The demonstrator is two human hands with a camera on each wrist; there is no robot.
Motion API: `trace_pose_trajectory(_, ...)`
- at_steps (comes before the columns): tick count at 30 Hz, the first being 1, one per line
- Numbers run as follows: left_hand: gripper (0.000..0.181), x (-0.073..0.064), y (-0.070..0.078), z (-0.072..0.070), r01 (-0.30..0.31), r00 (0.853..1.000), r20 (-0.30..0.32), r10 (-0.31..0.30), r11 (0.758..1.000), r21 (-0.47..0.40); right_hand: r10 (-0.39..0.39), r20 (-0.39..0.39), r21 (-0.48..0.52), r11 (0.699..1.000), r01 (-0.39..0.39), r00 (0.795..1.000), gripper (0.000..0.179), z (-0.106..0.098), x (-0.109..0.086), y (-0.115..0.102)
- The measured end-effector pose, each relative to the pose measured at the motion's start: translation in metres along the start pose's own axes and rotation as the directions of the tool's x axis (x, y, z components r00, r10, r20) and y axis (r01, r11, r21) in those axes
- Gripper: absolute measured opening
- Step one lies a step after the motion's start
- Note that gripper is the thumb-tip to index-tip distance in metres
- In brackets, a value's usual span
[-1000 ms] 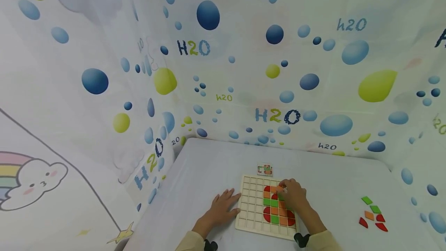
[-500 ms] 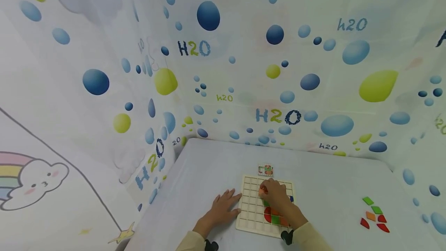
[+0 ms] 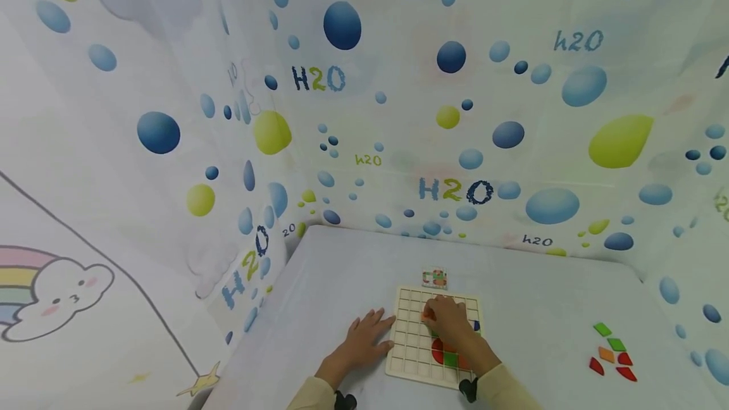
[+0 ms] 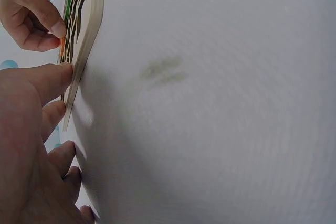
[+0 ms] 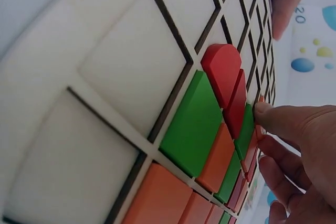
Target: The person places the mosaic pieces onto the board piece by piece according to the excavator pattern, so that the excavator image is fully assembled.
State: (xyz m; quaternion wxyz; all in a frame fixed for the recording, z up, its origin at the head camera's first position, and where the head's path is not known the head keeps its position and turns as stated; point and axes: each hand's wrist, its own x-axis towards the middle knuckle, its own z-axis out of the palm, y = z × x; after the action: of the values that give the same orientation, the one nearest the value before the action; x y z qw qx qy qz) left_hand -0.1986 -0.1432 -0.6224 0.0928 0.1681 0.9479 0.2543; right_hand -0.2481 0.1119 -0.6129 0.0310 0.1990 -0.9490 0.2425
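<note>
A pale wooden grid board lies on the table, with red, green and orange tiles set in some of its squares. My right hand is over the upper middle of the board. Its thumb and fingertips pinch a small orange tile at the grid, mostly hidden by the fingers. In the right wrist view, a green tile and a rounded red tile sit near that hand. My left hand lies at the board's left edge, fingers spread, the thumb and a fingertip touching the rim.
A small patterned card lies just beyond the board. To the right on the table are several loose tiles, among them a green tile, an orange tile and a red tile. A printed curtain hangs behind.
My right hand has moved left across the board, from its upper right to the upper middle, and then barely shifted. My left hand has stayed in place.
</note>
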Motion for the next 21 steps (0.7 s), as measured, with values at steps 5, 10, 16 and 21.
trace_pose_trajectory(5, 0.058, -0.0005, 0.0006, 0.0005, 0.004, 1.0, 0.0, -0.004, 1.0, 0.013, -0.009, -0.006, -0.014, 1.0, 0.009, 1.0, 0.014, 0.002, -0.0008, 0.0012)
trace_pose_trajectory(10, 0.058, -0.0007, 0.002, -0.0004, 0.004, 1.0, -0.005, -0.004, 1.0, 0.015, -0.002, -0.012, -0.014, 1.0, 0.002, 1.0, 0.011, 0.0053, -0.0003, 0.002)
trace_pose_trajectory(16, 0.058, -0.0002, 0.0007, 0.0013, -0.003, 1.0, -0.007, 0.003, 1.0, 0.023, -0.013, -0.027, -0.026, 1.0, 0.013, 1.0, 0.013, 0.0086, -0.0014, 0.0029)
trace_pose_trajectory(21, 0.058, 0.0004, -0.0019, 0.0028, -0.011, 1.0, -0.007, 0.011, 1.0, 0.022, -0.021, -0.042, -0.028, 0.999, 0.02, 0.999, 0.013, 0.0039, -0.0068, 0.0012)
